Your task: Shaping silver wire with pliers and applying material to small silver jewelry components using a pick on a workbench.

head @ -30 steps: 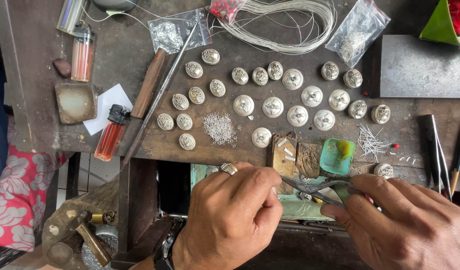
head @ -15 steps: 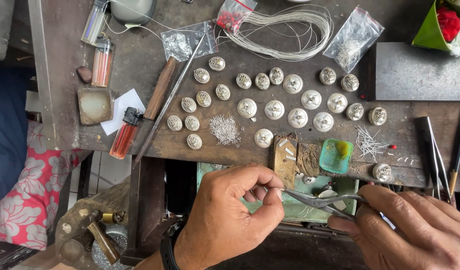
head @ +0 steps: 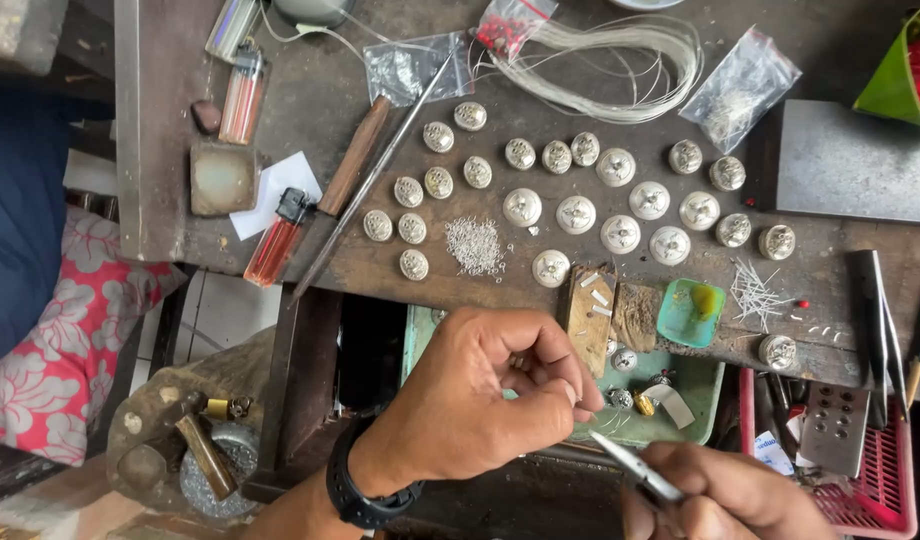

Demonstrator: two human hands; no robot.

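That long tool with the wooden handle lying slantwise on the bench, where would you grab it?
Probably by the brown wooden handle, the thick end of the long tool. It lies slanted, with the thin metal shaft running past it. Coming from above looks best, fingers across the handle, since a red lighter and white paper sit close by.

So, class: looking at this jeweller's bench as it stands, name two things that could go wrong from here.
The left hand pinches something too small to make out, over the green tray; if dropped, it might be lost among the bits there. The tweezers in the right hand point toward the left fingertips and could prick them.
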